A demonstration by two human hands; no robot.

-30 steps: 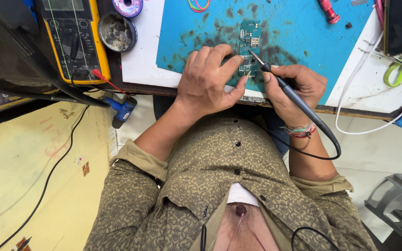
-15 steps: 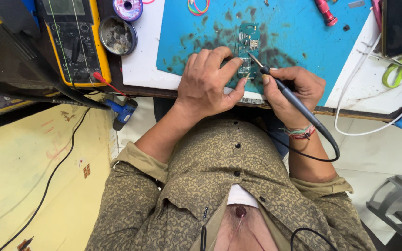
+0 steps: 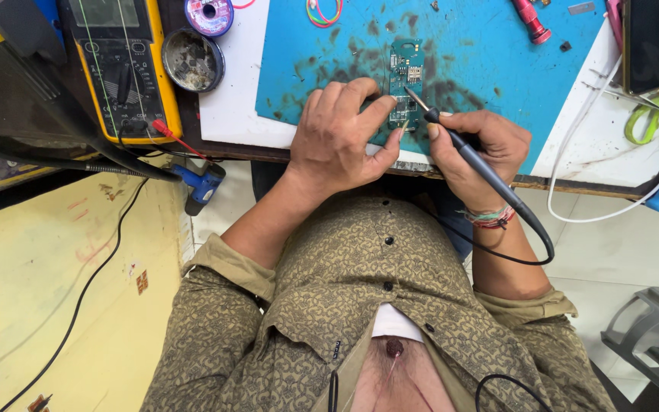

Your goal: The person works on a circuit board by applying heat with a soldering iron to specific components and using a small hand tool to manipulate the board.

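Circuit board [image 3: 405,84], small and green, lies flat on the blue mat [image 3: 482,61] at the near edge of the tabletop [image 3: 230,114]. Its long side runs away from the person, with one short end by the fingers and the other pointing to the back of the mat. On its left, the left hand [image 3: 341,137] presses down on the near end, fingers closed on the board's edge to pin it. On its right, the right hand [image 3: 478,149] has a tight grip on a black soldering iron [image 3: 467,156], held like a pen. The iron's tip slants up and left and meets the board near its middle. For good work, I think the left hand should keep the board from sliding, and the tip should touch only one small spot, lightly.
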